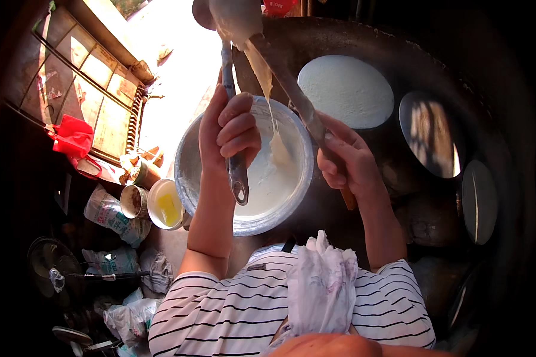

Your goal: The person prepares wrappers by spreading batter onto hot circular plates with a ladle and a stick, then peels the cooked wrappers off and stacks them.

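My left hand (234,127) grips the dark handle (238,180) of a ladle or large spoon, held upright at the top of the view. My right hand (346,154) holds a long flat stick-like scraper (297,93), tilted so its far end meets the ladle's head. A thick pale mass of batter (239,22) clings where the two tools meet. From it a strand (261,73) hangs down into a round basin (272,226) below. White batter (261,198) fills the basin's lower part. My left hand and forearm hide part of its rim.
A round white sheet of batter (346,91) lies on the dark work surface at the right, beside several shiny round plates (429,134). A white tub (165,203) with something yellow, a small pot (134,201), plastic bags (116,214) and a fan (53,267) stand at the left.
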Demonstrator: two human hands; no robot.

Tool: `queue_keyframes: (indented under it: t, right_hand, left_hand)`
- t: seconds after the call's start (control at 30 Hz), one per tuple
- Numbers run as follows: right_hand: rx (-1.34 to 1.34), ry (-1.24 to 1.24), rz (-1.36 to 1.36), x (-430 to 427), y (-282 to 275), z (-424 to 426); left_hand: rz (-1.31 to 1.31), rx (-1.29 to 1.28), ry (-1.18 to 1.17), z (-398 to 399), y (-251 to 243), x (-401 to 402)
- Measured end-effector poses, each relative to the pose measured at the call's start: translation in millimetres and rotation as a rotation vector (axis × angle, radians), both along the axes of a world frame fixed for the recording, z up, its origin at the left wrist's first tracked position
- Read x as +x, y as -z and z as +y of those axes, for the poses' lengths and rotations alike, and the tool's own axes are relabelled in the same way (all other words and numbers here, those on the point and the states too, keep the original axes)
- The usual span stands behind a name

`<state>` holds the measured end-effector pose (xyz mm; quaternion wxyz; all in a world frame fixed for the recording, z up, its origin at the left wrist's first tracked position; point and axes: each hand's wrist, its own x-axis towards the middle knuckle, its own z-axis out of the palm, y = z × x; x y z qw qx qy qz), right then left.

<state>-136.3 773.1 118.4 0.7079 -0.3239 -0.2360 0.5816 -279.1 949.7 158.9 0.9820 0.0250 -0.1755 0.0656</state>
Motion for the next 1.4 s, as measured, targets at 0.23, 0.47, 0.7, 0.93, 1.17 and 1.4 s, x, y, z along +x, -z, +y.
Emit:
queue_keyframes:
  t: [0.23, 0.47, 0.7, 0.93, 1.17, 1.4]
  right_hand:
    - [0.248, -0.082, 0.053, -34.9, 9.2, 16.7]
    - [-0.270, 0.027, 0.141, -63.6, 83.6, -47.8]
    - [-0.385, 0.183, 0.192, -83.8, 116.2, -70.9]
    - [-0.210, 0.887, -0.351, 29.6, 15.4, -156.7]
    - [-0.793, 1.503, -1.341, 34.4, 178.6, -234.5]
    - [-0.643, 1.439, -0.023, 148.4, 200.7, -323.6]
  left_hand:
    - [-0.154, 0.018, -0.002, 33.1, -20.1, -36.6]
    - [0.407, -0.215, 0.141, 33.2, 66.9, -102.7]
    - [0.621, -0.408, 0.385, 21.2, 108.7, -37.8]
    - [0.228, 0.118, 0.486, -89.5, 36.8, 120.7]
    - [0.220, -0.417, 1.020, -228.3, 53.0, 305.2]
    - [0.562, -0.236, 1.109, -305.1, 116.8, 402.0]
